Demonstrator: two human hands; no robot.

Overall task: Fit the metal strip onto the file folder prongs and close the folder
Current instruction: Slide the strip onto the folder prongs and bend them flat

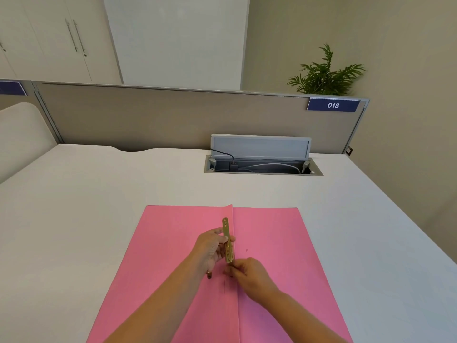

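Note:
A pink file folder [272, 243] lies open and flat on the white desk, its centre fold running away from me. My left hand [210, 248] is closed on a brass metal strip [227, 240] and holds it lengthwise just left of the fold. My right hand [247, 271] pinches something small at the strip's near end, right at the fold; I cannot make out a prong between those fingers. A small brass end [209, 276] pokes out below my left wrist. Two small holes [246, 250] show in the right leaf.
A cable well [262, 167] with its grey lid raised and cords inside sits at the back of the desk [99, 194]. A beige partition [173, 115] with a "018" tag stands behind it. The desk's right edge slants near the folder.

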